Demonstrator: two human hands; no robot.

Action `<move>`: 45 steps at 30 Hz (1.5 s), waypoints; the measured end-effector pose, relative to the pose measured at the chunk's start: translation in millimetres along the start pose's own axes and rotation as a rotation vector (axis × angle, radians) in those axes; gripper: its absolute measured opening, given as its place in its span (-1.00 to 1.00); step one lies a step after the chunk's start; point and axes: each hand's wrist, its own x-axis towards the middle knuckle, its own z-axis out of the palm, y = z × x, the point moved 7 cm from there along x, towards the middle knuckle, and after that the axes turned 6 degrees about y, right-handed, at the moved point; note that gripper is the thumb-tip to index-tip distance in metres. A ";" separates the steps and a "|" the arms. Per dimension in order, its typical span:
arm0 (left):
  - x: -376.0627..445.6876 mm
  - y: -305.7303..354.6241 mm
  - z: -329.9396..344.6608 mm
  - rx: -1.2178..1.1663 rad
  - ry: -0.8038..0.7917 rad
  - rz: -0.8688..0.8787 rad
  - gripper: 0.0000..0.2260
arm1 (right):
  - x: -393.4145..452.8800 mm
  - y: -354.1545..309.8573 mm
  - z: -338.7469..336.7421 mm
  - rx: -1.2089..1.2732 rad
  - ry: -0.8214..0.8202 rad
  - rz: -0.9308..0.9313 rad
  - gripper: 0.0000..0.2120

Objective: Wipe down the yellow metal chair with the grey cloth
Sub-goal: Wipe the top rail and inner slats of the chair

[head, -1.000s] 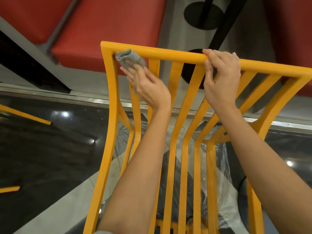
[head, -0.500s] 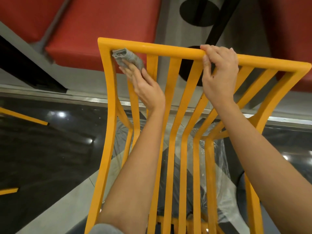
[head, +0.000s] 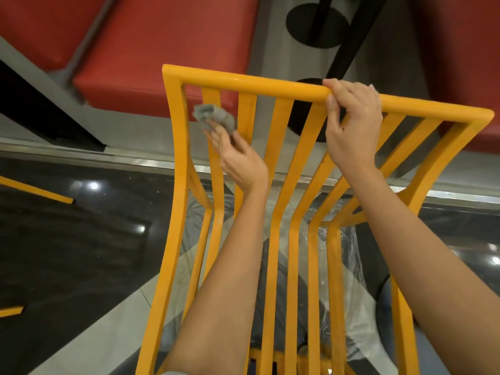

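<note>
Clear plastic sheeting (head: 349, 288): is being seen low behind the slats, crumpled. Yellow metal chair (head: 173, 185): back is being viewed from above, slats fanning upward to the top rail. Left hand (head: 240, 163): grey cloth (head: 213, 117) is being pinched in the fingers and pressed against the leftmost slats, just under the top rail. Right hand (head: 351, 125): top rail is being gripped, fingers curled over it. Red cushioned seats (head: 151, 41): are being shown beyond the chair.

Narrow gaps between yellow chair (head: 278, 147) slats, top rail (head: 243, 81) closing them above, open floor (head: 67, 253) left
</note>
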 end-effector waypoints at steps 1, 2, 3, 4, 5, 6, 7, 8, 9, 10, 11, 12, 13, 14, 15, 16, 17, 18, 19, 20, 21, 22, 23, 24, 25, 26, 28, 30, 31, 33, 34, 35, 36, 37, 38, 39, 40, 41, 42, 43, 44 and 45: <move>-2.8 -12.8 -4.7 -0.005 0.010 -0.081 -0.59 | -0.2 1.0 -0.2 0.004 -0.018 0.004 -0.71; -4.2 -22.3 -9.5 -0.019 0.025 -0.146 -0.60 | -0.4 1.2 -0.8 0.011 -0.026 0.007 -0.71; -4.1 -24.9 -12.1 -0.030 0.031 -0.186 -0.60 | -0.7 1.1 -1.5 0.015 -0.026 0.009 -0.71; -1.6 -20.8 -12.0 -0.031 0.034 -0.190 -0.60 | -0.8 0.7 -2.0 0.018 -0.024 0.009 -0.71; 2.1 -11.3 -10.0 -0.032 0.028 -0.142 -0.60 | -0.7 0.5 -2.2 0.025 -0.023 0.009 -0.71; 5.6 1.0 -7.0 -0.039 0.016 -0.046 -0.60 | -1.2 0.0 -2.0 0.030 -0.022 0.010 -0.71; 7.1 14.5 -3.0 -0.050 -0.002 0.073 -0.59 | -1.3 -0.8 -1.9 0.030 -0.018 0.010 -0.71; 6.8 25.0 2.0 -0.056 -0.025 0.181 -0.59 | -0.9 -1.1 -1.7 0.027 -0.013 0.010 -0.71; 5.6 31.7 6.5 -0.055 -0.053 0.260 -0.58 | -1.0 -1.1 -1.5 0.030 -0.011 0.012 -0.71; 3.8 34.6 9.3 -0.053 -0.078 0.315 -0.57 | -1.5 -1.0 -1.2 0.035 -0.011 0.016 -0.71; 1.5 34.3 10.6 -0.045 -0.100 0.349 -0.56 | -2.3 -1.1 -1.0 0.037 -0.010 0.019 -0.71; -1.2 34.5 10.9 -0.044 -0.114 0.368 -0.56 | -2.7 -1.3 -0.8 0.033 -0.006 0.020 -0.71; -3.3 35.0 11.0 -0.049 -0.125 0.373 -0.57 | -2.9 -1.3 -0.5 0.028 0.000 0.019 -0.72; -4.6 34.8 10.6 -0.056 -0.130 0.372 -0.58 | -3.4 -1.5 0.2 0.028 0.005 0.018 -0.72; -5.9 35.4 9.4 -0.064 -0.129 0.366 -0.59 | -4.0 -2.2 0.8 0.030 0.012 0.017 -0.72; -7.1 36.3 8.2 -0.070 -0.121 0.358 -0.60 | -4.3 -2.8 0.9 0.033 0.021 0.018 -0.73; -8.2 38.3 6.6 -0.073 -0.114 0.347 -0.61 | -4.5 -3.3 0.8 0.035 0.030 0.021 -0.73; -9.0 39.9 4.6 -0.080 -0.106 0.331 -0.62 | -4.8 -3.8 0.7 0.036 0.038 0.024 -0.73; -9.7 39.7 2.6 -0.089 -0.100 0.312 -0.63 | -4.8 -4.2 0.7 0.035 0.043 0.025 -0.73; -9.8 37.5 0.5 -0.098 -0.104 0.292 -0.65 | -4.8 -4.6 1.2 0.035 0.043 0.024 -0.73; -9.2 35.4 -2.3 -0.098 -0.117 0.281 -0.68 | -5.0 -5.0 1.5 0.034 0.040 0.026 -0.73; -7.7 34.8 -4.6 -0.099 -0.133 0.280 -0.70 | -5.4 -5.2 1.6 0.032 0.036 0.030 -0.73; -5.2 35.3 -6.1 -0.092 -0.149 0.280 -0.72 | -5.0 -5.4 1.0 0.029 0.033 0.032 -0.73; -2.0 36.0 -7.4 -0.079 -0.158 0.282 -0.73 | -4.5 -5.4 0.4 0.028 0.026 0.035 -0.72; 1.3 38.6 -9.4 -0.065 -0.159 0.280 -0.74 | -4.0 -5.1 0.0 0.027 0.013 0.041 -0.72; 3.6 42.7 -11.9 -0.054 -0.148 0.279 -0.74 | -3.0 -4.8 0.2 0.023 -0.007 0.052 -0.72; 8.9 53.7 -16.9 -0.032 -0.134 0.276 -0.77 | -1.2 -6.6 -1.2 0.000 -0.041 0.089 -0.71; 17.9 61.3 -23.5 0.007 -0.165 0.305 -0.80 | -6.8 -19.6 -9.6 -0.033 0.000 0.110 -0.70; 22.2 62.2 -27.9 0.014 -0.210 0.300 -0.80 | -14.2 -31.6 -16.0 -0.012 0.053 0.103 -0.71; 24.6 61.1 -39.3 -0.041 -0.324 0.189 -0.80 | -36.7 -58.1 -22.4 0.152 0.113 0.118 -0.78; 21.8 62.6 -45.2 -0.087 -0.377 0.124 -0.80 | -48.5 -70.0 -17.4 0.272 0.069 0.170 -0.81; 16.5 65.3 -51.2 -0.119 -0.426 0.073 -0.80 | -60.8 -79.3 -6.9 0.400 -0.015 0.267 -0.80; 10.9 67.5 -56.5 -0.126 -0.476 0.049 -0.82 | -73.3 -86.5 5.2 0.536 -0.098 0.390 -0.76; 6.3 70.0 -60.0 -0.116 -0.537 0.052 -0.83 | -84.5 -90.5 16.1 0.672 -0.139 0.514 -0.71; 3.8 72.6 -61.5 -0.097 -0.608 0.067 -0.84 | -93.2 -89.8 25.1 0.781 -0.131 0.628 -0.67; 3.4 75.6 -61.0 -0.073 -0.697 0.074 -0.82 | -99.4 -85.9 32.4 0.853 -0.094 0.728 -0.64; 7.0 75.9 -57.2 -0.051 -0.792 0.061 -0.80 | -104.0 -81.0 38.7 0.896 -0.055 0.818 -0.63; 11.5 78.1 -53.4 -0.045 -0.875 0.031 -0.78 | -107.5 -76.5 44.5 0.921 -0.026 0.899 -0.63; 21.0 80.6 -50.0 -0.031 -0.911 0.018 -0.76 | -109.3 -73.0 50.3 0.939 -0.004 0.962 -0.64; 34.7 87.9 -48.1 -0.007 -0.888 0.073 -0.75 | -109.7 -71.2 56.3 0.958 0.019 1.005 -0.66; 52.9 98.2 -47.4 0.034 -0.794 0.214 -0.77 | -108.4 -71.3 61.2 0.968 0.046 1.022 -0.68; 71.2 109.0 -47.3 0.079 -0.666 0.393 -0.81 | -105.1 -72.4 63.7 0.952 0.082 0.999 -0.71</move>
